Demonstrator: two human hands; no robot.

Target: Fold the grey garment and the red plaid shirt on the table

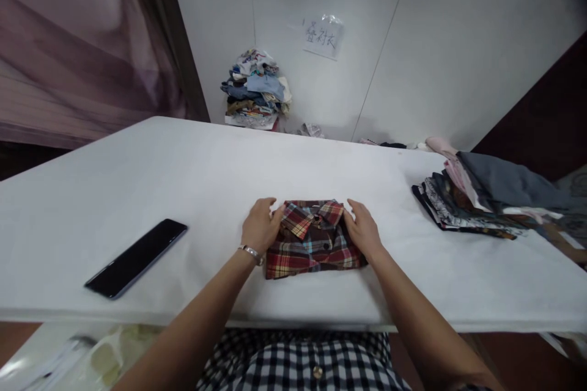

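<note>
A folded plaid shirt (pixel 316 244) in red, brown and yellow lies on the white table, its buttoned collar facing up and toward the far side. My left hand (pixel 262 226) rests at the shirt's left edge, thumb against the collar side and fingers stretched out, with a bracelet on the wrist. At the right edge, my right hand (pixel 362 229) touches the fabric in a mirrored pose, its fingers extended. Neither hand grips the cloth; each is open alongside it. The undersides of the fingers are partly hidden.
A dark phone (pixel 137 256) lies to the left on the white table (pixel 183 165). Folded clothes (pixel 468 201) are stacked at the right edge. Beyond the far edge stands a tall clothes pile (pixel 257 91), near a wall sign (pixel 323 36).
</note>
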